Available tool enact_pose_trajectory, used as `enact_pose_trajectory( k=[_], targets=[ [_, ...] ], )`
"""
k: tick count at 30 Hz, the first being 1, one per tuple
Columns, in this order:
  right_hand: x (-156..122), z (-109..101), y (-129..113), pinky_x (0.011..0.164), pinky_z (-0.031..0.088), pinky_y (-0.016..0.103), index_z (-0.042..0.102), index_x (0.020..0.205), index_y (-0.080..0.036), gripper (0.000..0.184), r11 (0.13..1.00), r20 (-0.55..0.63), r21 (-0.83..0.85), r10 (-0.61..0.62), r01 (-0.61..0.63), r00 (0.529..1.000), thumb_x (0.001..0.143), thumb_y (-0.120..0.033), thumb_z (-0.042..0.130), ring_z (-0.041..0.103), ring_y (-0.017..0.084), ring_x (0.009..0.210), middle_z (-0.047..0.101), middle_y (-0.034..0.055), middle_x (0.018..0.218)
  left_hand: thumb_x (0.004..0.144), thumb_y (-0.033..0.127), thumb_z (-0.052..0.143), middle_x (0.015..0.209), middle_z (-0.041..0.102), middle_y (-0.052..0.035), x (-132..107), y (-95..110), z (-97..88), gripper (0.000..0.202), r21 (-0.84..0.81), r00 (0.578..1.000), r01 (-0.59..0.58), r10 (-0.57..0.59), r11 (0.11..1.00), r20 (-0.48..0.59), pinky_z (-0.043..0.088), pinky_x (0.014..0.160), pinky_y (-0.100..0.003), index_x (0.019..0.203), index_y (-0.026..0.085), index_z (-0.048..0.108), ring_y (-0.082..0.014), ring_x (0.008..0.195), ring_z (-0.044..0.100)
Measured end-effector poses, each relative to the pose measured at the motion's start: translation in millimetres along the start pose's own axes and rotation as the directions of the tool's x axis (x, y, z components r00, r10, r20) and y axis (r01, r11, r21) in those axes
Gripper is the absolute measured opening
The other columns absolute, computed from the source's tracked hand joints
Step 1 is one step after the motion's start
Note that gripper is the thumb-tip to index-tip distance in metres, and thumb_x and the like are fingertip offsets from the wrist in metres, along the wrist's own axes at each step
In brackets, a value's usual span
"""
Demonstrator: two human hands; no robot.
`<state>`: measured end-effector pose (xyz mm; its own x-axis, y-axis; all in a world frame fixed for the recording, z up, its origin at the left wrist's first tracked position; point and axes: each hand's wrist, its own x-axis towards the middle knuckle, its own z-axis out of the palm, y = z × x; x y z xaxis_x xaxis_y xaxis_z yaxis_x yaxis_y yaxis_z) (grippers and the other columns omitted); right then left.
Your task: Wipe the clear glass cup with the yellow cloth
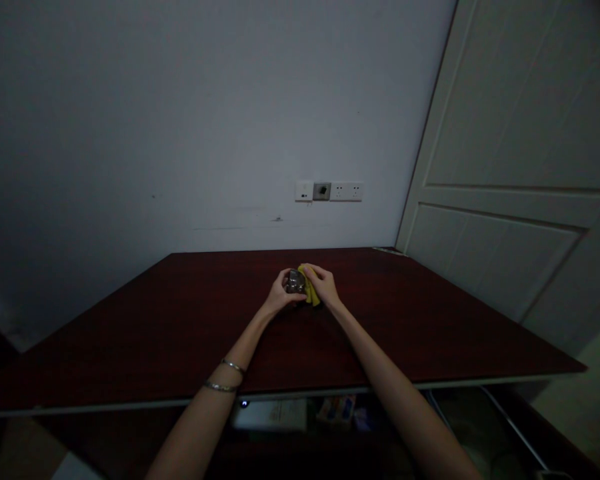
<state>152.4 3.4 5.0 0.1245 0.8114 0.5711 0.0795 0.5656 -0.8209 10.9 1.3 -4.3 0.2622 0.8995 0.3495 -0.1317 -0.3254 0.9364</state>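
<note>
My left hand (279, 295) is wrapped round a dark, shiny, rounded object (295, 282), perhaps glass; its exact kind is too dim to tell. Pressed against the right side of that object is a yellow cloth (310, 291). My right hand (323, 283) pinches the cloth from above and from the right. Both hands are held close together over the middle of the dark red tabletop (180, 327). Part of the rounded object is hidden by the fingers and the cloth.
Behind the table rises a pale wall with a row of sockets (347, 191). A white panelled door (510, 167) stands at the right. Below the table's front edge (145, 403) lie a white flat item (273, 415) and a small box (337, 408).
</note>
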Motion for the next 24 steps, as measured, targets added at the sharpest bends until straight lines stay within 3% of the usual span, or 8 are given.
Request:
enact_pose_trajectory(
  k=[8,14,18,24],
  targets=[
    [-7.0,2.8,-15.4,0.092,0.039,0.033,0.066,0.084,-0.02,0.022,0.986,0.059,-0.02,-0.166,0.167,0.984,0.071,-0.037,0.059,0.056,0.018,0.098,0.062,0.0052,0.101,0.04,0.017,0.079,0.101,0.054,-0.0053,3.8,-5.8,-3.2,0.076,0.02,0.997,-0.075,0.076,0.997,-0.032,0.041,0.087,-0.033,0.106,0.017,0.041,-0.0189,0.096,0.053],
    [-3.3,2.4,-9.8,0.081,0.044,0.031,0.065,0.083,-0.018,0.029,0.999,0.022,0.004,-0.034,0.034,0.999,0.07,-0.042,0.057,0.058,0.018,0.085,0.066,0.0046,0.089,0.041,0.016,0.079,0.104,0.052,-0.0046,-0.2,-3.6,-3.1,0.083,0.021,0.999,-0.03,0.029,0.999,0.04,0.046,0.078,-0.033,0.112,0.02,0.036,-0.0195,0.093,0.054],
    [-0.5,0.3,-4.8,0.075,0.045,0.03,0.065,0.077,-0.016,0.029,1.0,-0.002,0.011,0.028,-0.028,1.0,0.068,-0.043,0.058,0.059,0.018,0.078,0.066,0.0044,0.08,0.039,0.012,0.078,0.105,0.052,-0.0056,-1.0,-2.9,-2.5,0.083,0.02,0.994,-0.065,0.063,0.998,0.087,0.044,0.083,-0.033,0.111,0.019,0.037,-0.0195,0.096,0.053],
    [-7.0,2.6,-13.5,0.083,0.042,0.031,0.065,0.082,-0.019,0.025,0.996,0.041,-0.006,-0.085,0.085,0.996,0.07,-0.039,0.058,0.057,0.019,0.089,0.064,0.0046,0.092,0.039,0.011,0.078,0.107,0.05,-0.006,1.6,-7.0,-3.4,0.084,0.039,0.996,-0.081,0.08,0.996,0.029,0.041,0.085,-0.033,0.11,0.019,0.035,-0.0192,0.096,0.052]
  ],
)
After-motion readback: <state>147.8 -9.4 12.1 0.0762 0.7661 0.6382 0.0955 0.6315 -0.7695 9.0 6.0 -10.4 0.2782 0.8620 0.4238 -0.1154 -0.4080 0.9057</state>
